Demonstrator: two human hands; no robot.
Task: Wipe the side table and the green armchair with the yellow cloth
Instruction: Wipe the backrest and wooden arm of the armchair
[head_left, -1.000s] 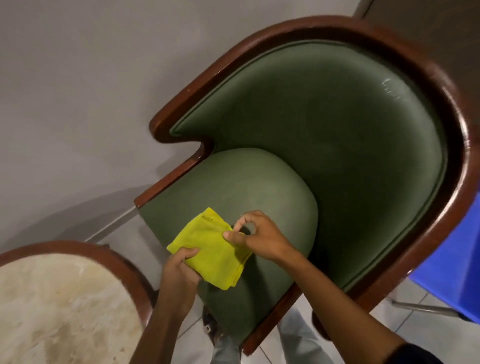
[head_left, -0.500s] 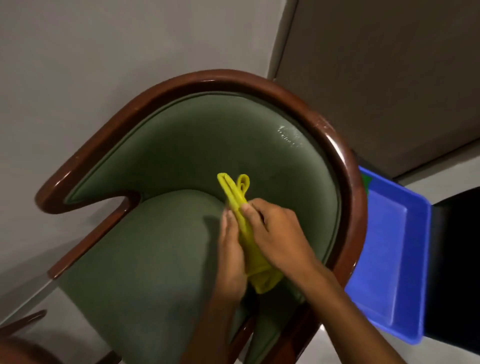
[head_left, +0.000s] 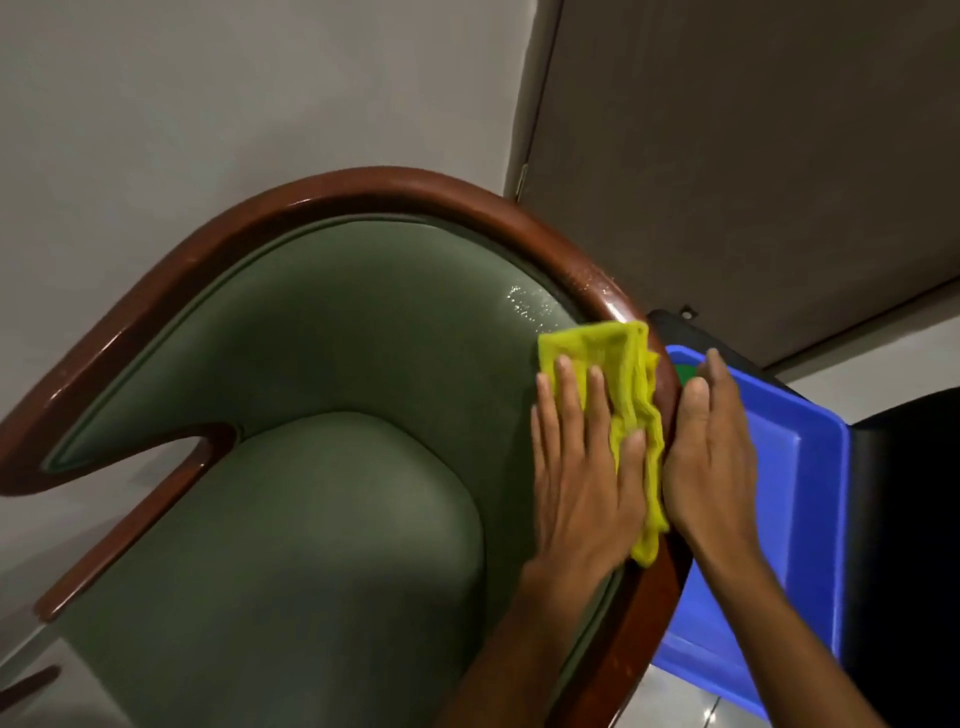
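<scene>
The green armchair (head_left: 332, 374) with its curved brown wooden rim fills the view. The yellow cloth (head_left: 626, 379) is draped over the chair's right arm, half on the green padding and half on the wood. My left hand (head_left: 582, 467) lies flat on the cloth, pressing it against the inner padding. Across the rim, my right hand (head_left: 709, 457) presses the cloth's outer side, fingers together. Small wet droplets glisten on the padding just above the cloth. Only a sliver of the side table's brown edge (head_left: 28, 686) shows at the bottom left.
A blue plastic tray (head_left: 810, 519) sits right beside the chair's right arm, with a black object (head_left: 909, 519) beyond it. Grey wall stands behind the chair, a brown door panel (head_left: 727, 156) at the upper right. Pale floor tiles show bottom right.
The cloth went from folded between my hands over the seat to spread over the right arm. Both hands moved right and flattened onto it. The view turned right, leaving the side table almost out.
</scene>
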